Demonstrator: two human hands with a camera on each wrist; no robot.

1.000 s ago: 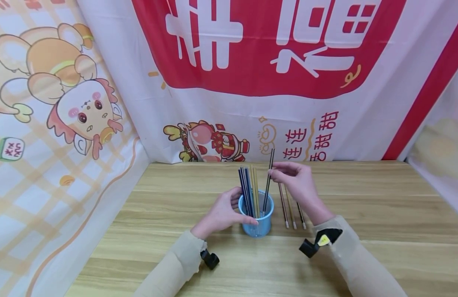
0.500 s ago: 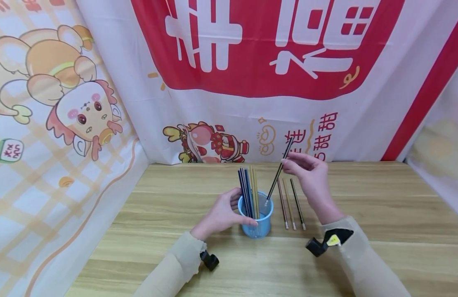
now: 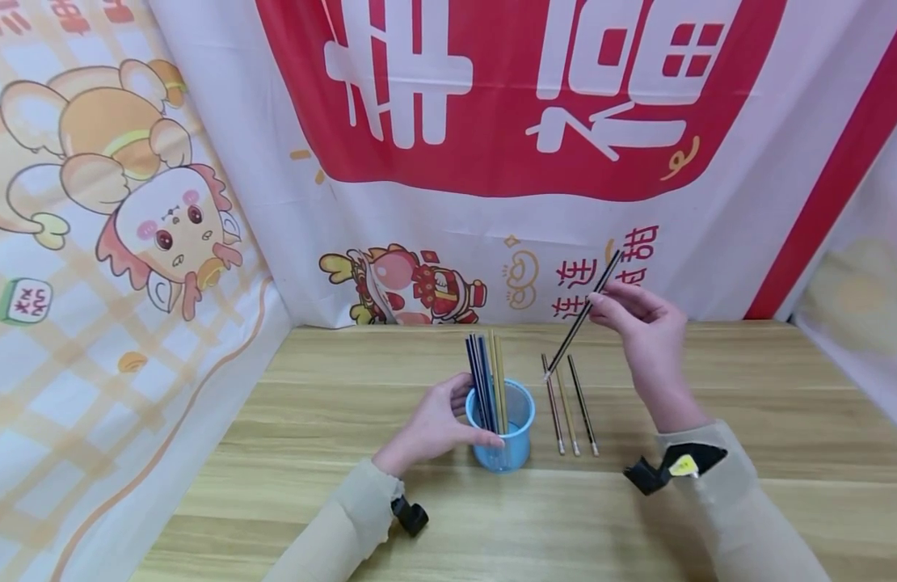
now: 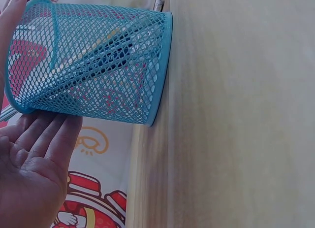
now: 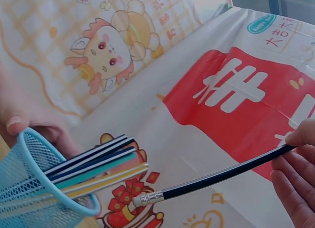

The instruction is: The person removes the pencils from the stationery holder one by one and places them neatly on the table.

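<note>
My left hand [image 3: 435,422] holds a light blue mesh pencil cup [image 3: 515,449] upright on the table, thumb at the front of the rim and fingers behind. Inside lean several dark blue and black pencils [image 3: 481,380] and yellow ones [image 3: 498,372], gathered at the left side. Up and to the right, my right hand [image 3: 648,343] pinches a black pencil [image 5: 221,176] near its upper end. Its white eraser end points down and left, above three pencils lying side by side: a reddish one [image 3: 553,411], a tan one [image 3: 568,414] and a black one [image 3: 583,406].
The wooden table [image 3: 332,404] ends at a printed cloth [image 3: 434,218] hung behind it. Another patterned cloth [image 3: 128,388] walls the left side. A small camera is strapped at each wrist.
My right hand has lifted the black pencil out of the cup and carried it right, tilting it over the pencils on the table. My left hand stays on the cup.
</note>
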